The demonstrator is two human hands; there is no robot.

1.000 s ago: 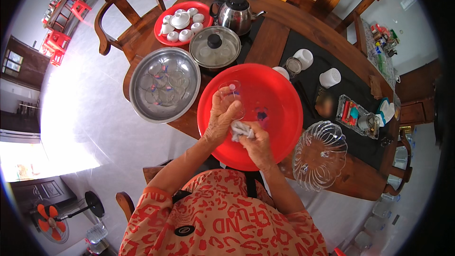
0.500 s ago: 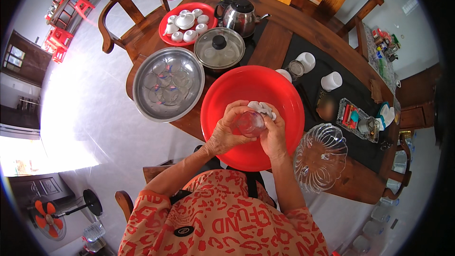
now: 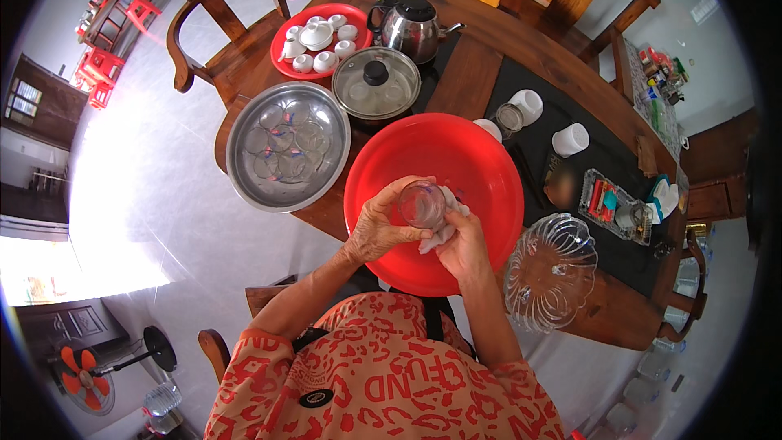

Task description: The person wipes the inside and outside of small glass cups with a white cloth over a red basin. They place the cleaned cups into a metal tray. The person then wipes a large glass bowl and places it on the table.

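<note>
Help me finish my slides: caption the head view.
Left hand holding a clear cup, right hand holding a pale cloth against it, above a red basin.

At the table's left edge: one steel bowl with perhaps seven overlapping glasses. At its near edge: one fluted bowl, one red basin, one cloth and one glass above.

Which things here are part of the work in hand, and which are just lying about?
In use:
clear glass in the left hand
white cloth in the right hand
red basin beneath
probably the metal basin of glasses

Lying about, apparently:
kettle
lidded pot
scalloped glass bowl
orange fan
</note>
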